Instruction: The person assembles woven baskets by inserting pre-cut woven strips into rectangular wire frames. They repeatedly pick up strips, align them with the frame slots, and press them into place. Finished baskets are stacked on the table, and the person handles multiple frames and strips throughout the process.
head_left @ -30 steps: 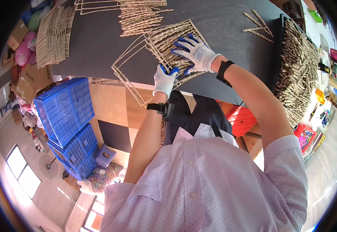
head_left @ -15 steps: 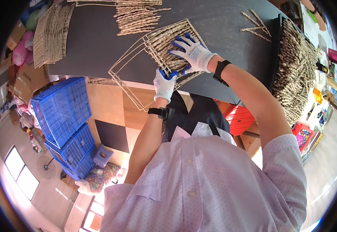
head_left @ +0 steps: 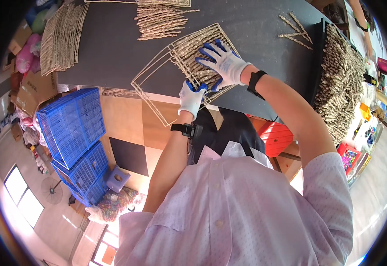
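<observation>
A tan, open rectangular frame with thin double rails lies tilted on the dark table, its left end jutting over the front edge. Short, twisted straw-coloured rods fill its right part side by side. My right hand, in a white glove with blue-coated fingers, rests on those rods with its fingers spread. In a matching glove, my left hand is closed round the frame's near rail, thumb and fingers pinching it. The rail inside that grip is partly hidden.
A pile of loose twisted rods lies behind, and stacked finished panels stand at the left. A few single rods lie right, beside a black tray heaped with rods. Blue crates stand below left. Another person's arm reaches in, far right.
The frame, with both my hands on it, sits slightly farther right in the picture, as do the things around it. The other person's arm at far right now extends lower.
</observation>
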`<state>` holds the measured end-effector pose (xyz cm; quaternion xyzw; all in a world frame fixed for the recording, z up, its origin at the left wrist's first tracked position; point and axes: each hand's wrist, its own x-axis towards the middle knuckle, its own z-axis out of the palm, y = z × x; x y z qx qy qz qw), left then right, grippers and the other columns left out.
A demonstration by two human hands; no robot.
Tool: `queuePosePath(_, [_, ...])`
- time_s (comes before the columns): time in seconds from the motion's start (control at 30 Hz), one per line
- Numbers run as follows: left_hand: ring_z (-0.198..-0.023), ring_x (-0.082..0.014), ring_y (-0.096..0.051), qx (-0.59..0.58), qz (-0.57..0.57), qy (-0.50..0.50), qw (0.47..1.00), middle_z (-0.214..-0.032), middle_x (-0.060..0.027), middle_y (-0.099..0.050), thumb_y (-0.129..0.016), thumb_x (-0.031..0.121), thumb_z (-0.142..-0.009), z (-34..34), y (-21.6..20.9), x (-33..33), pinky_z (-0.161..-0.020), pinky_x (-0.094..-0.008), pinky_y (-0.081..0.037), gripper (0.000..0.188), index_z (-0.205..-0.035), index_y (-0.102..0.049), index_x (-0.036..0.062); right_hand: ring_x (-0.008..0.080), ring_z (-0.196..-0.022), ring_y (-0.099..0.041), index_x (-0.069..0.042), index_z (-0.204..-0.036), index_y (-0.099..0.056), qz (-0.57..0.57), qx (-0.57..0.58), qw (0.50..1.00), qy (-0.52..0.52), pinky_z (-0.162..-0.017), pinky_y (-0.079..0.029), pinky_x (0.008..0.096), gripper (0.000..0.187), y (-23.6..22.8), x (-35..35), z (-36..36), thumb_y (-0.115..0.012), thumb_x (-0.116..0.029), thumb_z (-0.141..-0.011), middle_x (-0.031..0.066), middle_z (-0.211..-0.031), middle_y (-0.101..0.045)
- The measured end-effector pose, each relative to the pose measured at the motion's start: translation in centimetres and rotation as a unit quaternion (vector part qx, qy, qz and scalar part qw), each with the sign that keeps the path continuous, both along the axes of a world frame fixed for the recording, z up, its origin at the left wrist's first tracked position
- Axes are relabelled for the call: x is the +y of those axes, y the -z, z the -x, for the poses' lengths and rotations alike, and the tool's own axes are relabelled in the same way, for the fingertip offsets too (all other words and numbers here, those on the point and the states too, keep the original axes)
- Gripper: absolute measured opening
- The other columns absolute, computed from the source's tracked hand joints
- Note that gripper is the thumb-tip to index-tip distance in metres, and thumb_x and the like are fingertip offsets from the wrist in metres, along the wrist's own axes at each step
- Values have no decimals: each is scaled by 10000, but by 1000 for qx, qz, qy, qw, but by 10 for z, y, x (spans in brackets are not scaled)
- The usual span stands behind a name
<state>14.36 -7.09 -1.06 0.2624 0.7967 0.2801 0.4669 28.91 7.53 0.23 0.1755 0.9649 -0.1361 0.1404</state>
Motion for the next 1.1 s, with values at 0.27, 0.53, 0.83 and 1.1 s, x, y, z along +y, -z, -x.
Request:
queuePosePath(0.27, [-1004, -219, -642, 105, 10, 45, 993, -1097, -151, -661, -823, 103, -696, -11, -5, 10, -887, -338, -506, 614, -1191, -488, -37, 364, -1426, -218, -203, -1506, -229, -27, 16, 999, 0, -1179, -97, 528, 928, 12, 0, 1, -662, -583, -780, 156, -1541, -237])
queuePosePath(0.53, [-919, -218, -659, 144, -88, 0, 986, -1003, -143, -672, -769, 47, -703, -10, 20, -5, -831, -346, -521, 504, -1136, -520, -18, 358, -1422, -233, -223, -1515, -198, -26, 24, 999, -1, -1157, -160, 551, 926, 17, -2, -1, -622, -625, -797, 145, -1547, -224])
queuePosePath(0.83, [-992, -409, -617, 186, -19, 68, 980, -1021, -253, -648, -762, 133, -714, -4, 15, 3, -883, -458, -482, 548, -1147, -461, -15, 351, -1391, -290, -205, -1478, -303, -18, 64, 998, 16, -1165, -154, 527, 869, 18, -1, 2, -661, -581, -781, 145, -1515, -290])
queuePosePath(1.1, [-994, -390, -628, 141, -18, 49, 989, -1019, -227, -657, -754, 155, -711, 2, 23, -1, -891, -441, -483, 546, -1151, -474, -7, 340, -1388, -295, -213, -1468, -326, -4, 56, 998, 13, -1164, -160, 514, 866, 8, 3, 3, -682, -573, -766, 143, -1508, -301])
